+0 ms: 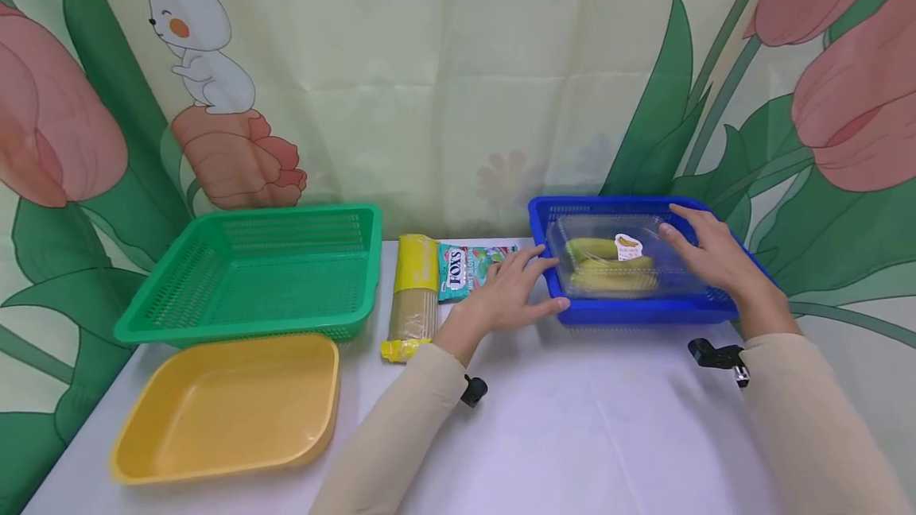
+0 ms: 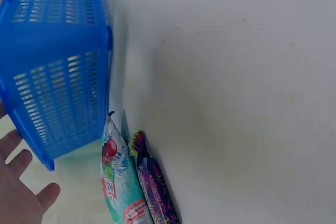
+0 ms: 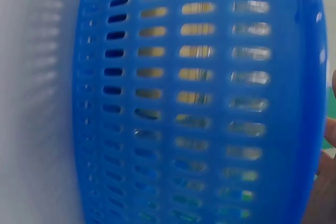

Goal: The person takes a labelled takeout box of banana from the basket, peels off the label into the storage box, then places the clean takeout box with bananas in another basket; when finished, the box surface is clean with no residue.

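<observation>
White bench [image 1: 572,420]: clear box [image 1: 622,258] apparently being settled in blue basket [image 1: 644,313]; left grip [image 1: 511,292], right grip [image 1: 710,251] held fingers-apart at its ends; level seating likely needed.

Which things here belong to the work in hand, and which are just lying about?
Likely part of the job:
rectangular blue plastic basket
clear plastic box of yellow-green produce

Apparently lying about:
rectangular green plastic basket
shallow yellow plastic tray
long yellow-and-clear packet
teal FOX'S sweets bag
shiny purple packet
</observation>
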`<state>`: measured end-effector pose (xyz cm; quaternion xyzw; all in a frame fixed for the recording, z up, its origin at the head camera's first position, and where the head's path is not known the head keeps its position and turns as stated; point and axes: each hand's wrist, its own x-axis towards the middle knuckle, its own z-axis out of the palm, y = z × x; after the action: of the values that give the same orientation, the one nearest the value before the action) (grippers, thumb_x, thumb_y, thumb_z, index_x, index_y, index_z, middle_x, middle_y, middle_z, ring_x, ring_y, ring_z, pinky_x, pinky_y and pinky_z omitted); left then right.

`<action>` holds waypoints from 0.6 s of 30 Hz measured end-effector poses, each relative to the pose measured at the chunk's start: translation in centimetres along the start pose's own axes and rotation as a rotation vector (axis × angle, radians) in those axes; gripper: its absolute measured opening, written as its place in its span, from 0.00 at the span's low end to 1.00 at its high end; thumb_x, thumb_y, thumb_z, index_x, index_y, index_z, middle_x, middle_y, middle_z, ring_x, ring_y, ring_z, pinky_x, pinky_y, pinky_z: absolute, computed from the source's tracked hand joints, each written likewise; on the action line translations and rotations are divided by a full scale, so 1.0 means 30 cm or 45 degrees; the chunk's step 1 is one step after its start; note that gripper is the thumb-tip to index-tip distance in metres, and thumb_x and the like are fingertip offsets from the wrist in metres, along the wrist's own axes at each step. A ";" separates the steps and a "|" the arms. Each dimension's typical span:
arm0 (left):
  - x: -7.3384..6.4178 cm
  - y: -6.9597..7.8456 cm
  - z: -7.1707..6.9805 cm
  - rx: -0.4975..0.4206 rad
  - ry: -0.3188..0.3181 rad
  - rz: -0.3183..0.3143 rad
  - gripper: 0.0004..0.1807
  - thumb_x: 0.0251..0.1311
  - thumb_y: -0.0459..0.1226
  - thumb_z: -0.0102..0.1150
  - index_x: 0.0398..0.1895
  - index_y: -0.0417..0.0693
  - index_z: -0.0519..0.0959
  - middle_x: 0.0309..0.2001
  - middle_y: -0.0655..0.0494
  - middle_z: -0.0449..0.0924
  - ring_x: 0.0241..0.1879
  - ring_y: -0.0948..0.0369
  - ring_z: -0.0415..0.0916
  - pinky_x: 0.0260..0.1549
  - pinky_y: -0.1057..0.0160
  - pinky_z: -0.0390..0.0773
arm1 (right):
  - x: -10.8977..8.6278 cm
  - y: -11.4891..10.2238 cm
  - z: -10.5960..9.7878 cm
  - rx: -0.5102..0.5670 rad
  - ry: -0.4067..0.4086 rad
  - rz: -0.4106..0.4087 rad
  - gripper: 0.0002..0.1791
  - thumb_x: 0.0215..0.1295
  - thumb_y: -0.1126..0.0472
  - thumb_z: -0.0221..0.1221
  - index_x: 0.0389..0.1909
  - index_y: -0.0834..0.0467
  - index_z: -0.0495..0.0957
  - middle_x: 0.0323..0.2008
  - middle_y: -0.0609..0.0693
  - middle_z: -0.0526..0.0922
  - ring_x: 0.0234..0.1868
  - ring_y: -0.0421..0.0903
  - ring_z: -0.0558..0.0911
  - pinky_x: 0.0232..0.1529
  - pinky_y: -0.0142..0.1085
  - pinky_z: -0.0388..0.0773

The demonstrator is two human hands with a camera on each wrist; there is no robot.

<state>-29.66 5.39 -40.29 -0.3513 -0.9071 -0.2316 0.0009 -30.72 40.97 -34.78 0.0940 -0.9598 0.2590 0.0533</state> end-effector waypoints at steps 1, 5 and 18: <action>0.001 0.000 0.001 -0.011 0.004 -0.003 0.43 0.69 0.70 0.43 0.81 0.63 0.57 0.83 0.56 0.45 0.81 0.50 0.44 0.72 0.31 0.52 | -0.001 0.011 -0.001 0.010 -0.011 0.014 0.41 0.82 0.40 0.40 0.82 0.61 0.44 0.79 0.73 0.44 0.77 0.77 0.41 0.67 0.79 0.42; 0.007 0.002 -0.002 -0.028 0.007 -0.019 0.41 0.70 0.70 0.40 0.80 0.62 0.60 0.82 0.57 0.47 0.80 0.50 0.47 0.72 0.32 0.53 | -0.005 0.046 -0.007 0.061 -0.061 0.052 0.43 0.81 0.39 0.41 0.82 0.62 0.43 0.79 0.73 0.43 0.77 0.77 0.43 0.66 0.78 0.45; 0.018 0.011 -0.009 -0.051 0.015 -0.065 0.38 0.67 0.70 0.49 0.75 0.66 0.68 0.81 0.58 0.51 0.80 0.43 0.48 0.71 0.31 0.55 | -0.016 0.113 -0.012 0.129 -0.313 0.207 0.49 0.77 0.35 0.49 0.83 0.58 0.41 0.79 0.73 0.38 0.73 0.81 0.50 0.64 0.78 0.54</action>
<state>-29.91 5.83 -39.83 -0.3265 -0.9110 -0.2516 -0.0068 -30.92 44.09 -36.19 0.0496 -0.9492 0.2973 -0.0904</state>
